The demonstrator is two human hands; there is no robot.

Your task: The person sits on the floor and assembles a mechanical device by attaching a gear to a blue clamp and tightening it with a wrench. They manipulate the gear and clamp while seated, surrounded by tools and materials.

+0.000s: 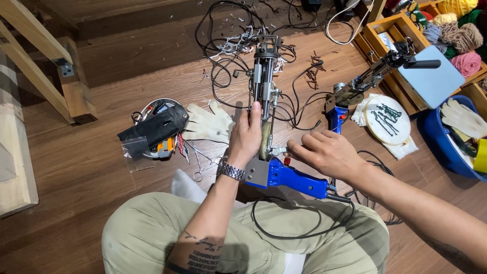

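I see little packaging here. A small clear plastic bag (135, 147) lies flat on the wooden floor, left of my hands, half under a black pouch (156, 128). No labels, signs or screens show clearly enough for me to tell.

Two tufting guns (269, 127), two hands (247, 137), one embroidery hoop (388, 120).

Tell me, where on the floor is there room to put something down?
Bare boards lie between the wooden frame leg and the tin of tools, and left of the knee. It is crowded by the cables above the blue tufting gun, and by the yarn crate and blue tub.
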